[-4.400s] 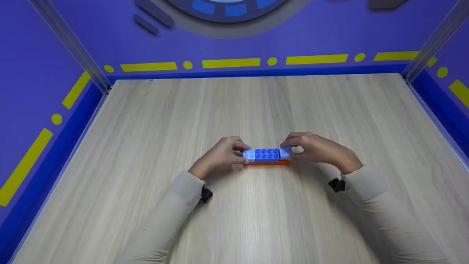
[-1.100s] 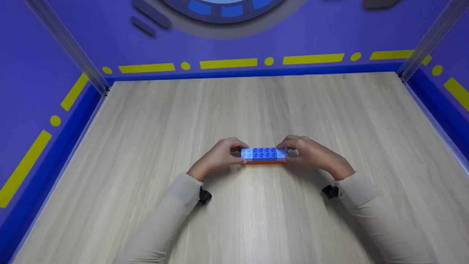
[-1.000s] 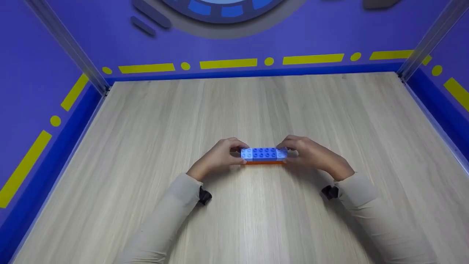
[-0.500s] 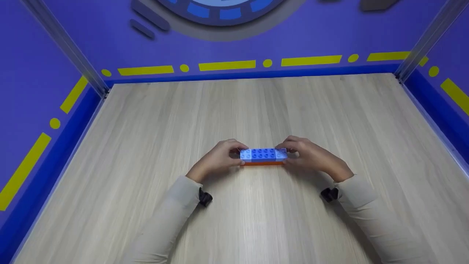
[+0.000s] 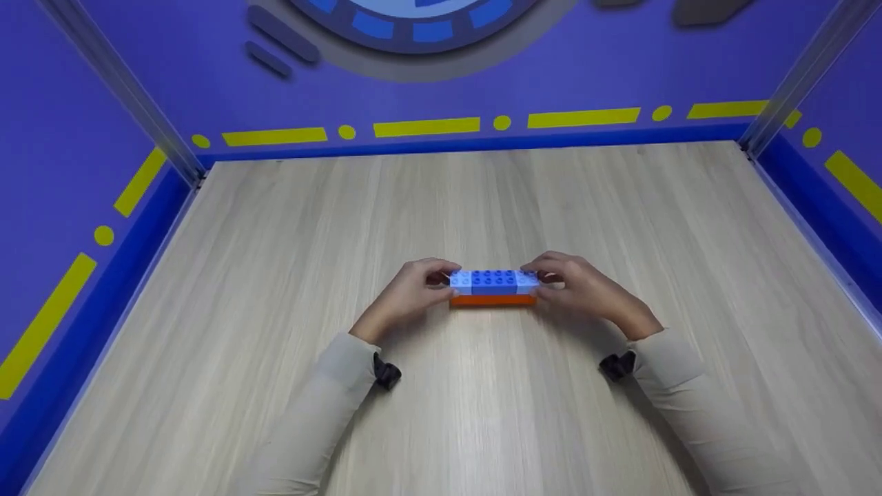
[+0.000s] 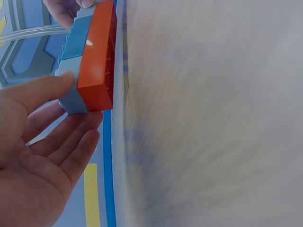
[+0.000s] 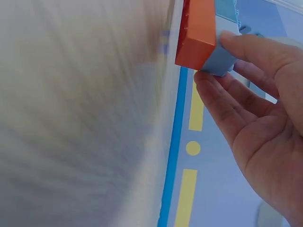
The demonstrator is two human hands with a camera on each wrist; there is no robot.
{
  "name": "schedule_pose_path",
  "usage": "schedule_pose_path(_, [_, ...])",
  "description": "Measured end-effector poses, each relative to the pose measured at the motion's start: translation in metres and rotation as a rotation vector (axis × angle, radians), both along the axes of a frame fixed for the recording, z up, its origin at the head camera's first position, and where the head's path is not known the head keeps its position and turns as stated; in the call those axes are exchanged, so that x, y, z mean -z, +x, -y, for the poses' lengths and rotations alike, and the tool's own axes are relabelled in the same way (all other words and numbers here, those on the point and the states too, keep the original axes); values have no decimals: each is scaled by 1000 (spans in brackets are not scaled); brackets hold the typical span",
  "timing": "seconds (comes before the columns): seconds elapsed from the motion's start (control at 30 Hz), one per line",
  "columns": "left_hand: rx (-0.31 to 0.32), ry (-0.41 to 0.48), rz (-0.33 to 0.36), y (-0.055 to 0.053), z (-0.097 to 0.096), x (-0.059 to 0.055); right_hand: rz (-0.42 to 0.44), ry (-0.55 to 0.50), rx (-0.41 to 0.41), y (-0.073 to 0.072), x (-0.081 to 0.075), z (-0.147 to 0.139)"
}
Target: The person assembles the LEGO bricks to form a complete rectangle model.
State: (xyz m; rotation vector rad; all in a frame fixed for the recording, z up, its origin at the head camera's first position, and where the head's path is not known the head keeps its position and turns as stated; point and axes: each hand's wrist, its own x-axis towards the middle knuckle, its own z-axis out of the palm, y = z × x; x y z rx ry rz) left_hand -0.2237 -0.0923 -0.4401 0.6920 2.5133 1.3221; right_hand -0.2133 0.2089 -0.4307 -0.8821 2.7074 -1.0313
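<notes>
A toy-brick stack lies across the middle of the head view, raised with its front tipped up. Its long orange brick (image 5: 493, 300) forms the bottom, and part of the hollow underside shows in both wrist views. On top sit a darker blue brick (image 5: 494, 282) in the middle, a light blue brick (image 6: 74, 94) at the left end and another light blue brick (image 7: 220, 54) at the right end. My left hand (image 5: 412, 293) pinches the left light blue brick, thumb in front and fingers behind. My right hand (image 5: 586, 288) pinches the right one likewise.
A wood-grain table (image 5: 441, 399) lies beneath, bordered at the back by a purple wall (image 5: 441, 96) with yellow markings. Similar side walls with metal corner posts (image 5: 124, 83) stand left and right. A black wrist device (image 5: 386, 372) sits at each sleeve cuff.
The right light blue brick, earlier slightly apart and higher, now sits flush beside the blue one. In the last half second both hands tip the stack up, showing more orange front.
</notes>
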Motion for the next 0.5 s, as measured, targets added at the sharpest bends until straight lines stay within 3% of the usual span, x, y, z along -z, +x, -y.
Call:
schedule_pose_path(0.27, [-168, 88, 44, -8, -6, 3, 71, -198, 87, -11, 6, 3])
schedule_pose_path(0.5, [-356, 173, 70, -17, -16, 4, 101, -296, 278, -24, 9, 10])
